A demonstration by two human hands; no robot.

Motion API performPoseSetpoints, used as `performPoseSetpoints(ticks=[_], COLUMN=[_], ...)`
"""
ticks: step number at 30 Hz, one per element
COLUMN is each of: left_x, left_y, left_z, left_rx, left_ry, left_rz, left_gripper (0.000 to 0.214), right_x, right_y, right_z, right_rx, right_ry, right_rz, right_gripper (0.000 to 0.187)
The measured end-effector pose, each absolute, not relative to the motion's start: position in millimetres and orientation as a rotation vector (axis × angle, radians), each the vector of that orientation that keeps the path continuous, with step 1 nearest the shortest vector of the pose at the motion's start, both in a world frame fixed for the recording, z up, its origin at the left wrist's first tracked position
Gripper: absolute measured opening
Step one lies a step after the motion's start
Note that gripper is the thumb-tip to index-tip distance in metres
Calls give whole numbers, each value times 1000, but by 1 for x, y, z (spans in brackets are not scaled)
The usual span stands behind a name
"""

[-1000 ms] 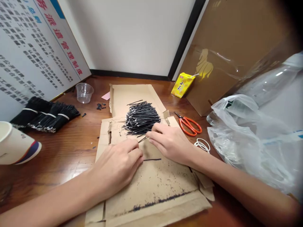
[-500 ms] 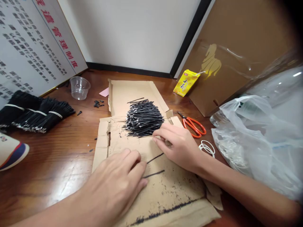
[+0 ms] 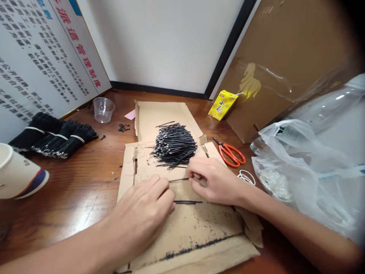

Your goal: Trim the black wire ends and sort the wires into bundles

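Black wire pile [image 3: 174, 146] inside cardboard [image 3: 162, 111] edges; scissors [image 3: 226, 151] apart.

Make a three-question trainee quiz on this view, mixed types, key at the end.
1. Multiple choice: which of these lies nearest the red-handled scissors?
A) the paper cup
B) the loose white bands
C) the clear plastic cup

2. True or false: the right hand is holding the scissors.

3. Fill in the blank: the large loose pile of black strands lies on flattened ____.

Key:
1. B.
2. False; it pinches a thin black strand.
3. Cardboard.
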State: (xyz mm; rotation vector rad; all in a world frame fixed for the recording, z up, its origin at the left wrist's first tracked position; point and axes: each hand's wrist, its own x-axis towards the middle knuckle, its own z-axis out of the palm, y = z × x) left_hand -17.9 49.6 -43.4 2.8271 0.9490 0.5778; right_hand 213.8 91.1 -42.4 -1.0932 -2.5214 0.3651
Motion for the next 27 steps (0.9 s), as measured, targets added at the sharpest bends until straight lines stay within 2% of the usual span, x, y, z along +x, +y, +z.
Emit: performPoseSetpoints(ticks=[4,9,12,16,21,27], left_x=[-17,-17,-18,-17,-17,-17], left_y=[50,52,52,51,51,51], left_z=[-41,-45,-46,-44,-44,-47], left_rx=[2810,2795,2786,2771,2764,2801], left_ry=[962,915,878,900,952,872], left_rz=[586,550,554,588,588,551], left_gripper=[16,17,18,15,13,16], right_x=[219,223,221,214,213,214], right_y=[92,100,101,93,85,104], right_z=[-36,-45,-49,-43,-37,-51], right_rx=[-987,-1206,-1253,-1161,-931,-1090], right_ry=[-2599,-2419,-2499,-2609,-2626,-2382], right_rz=[546,280,269,362,597,68], right_gripper=[13,9,12,16,13,19])
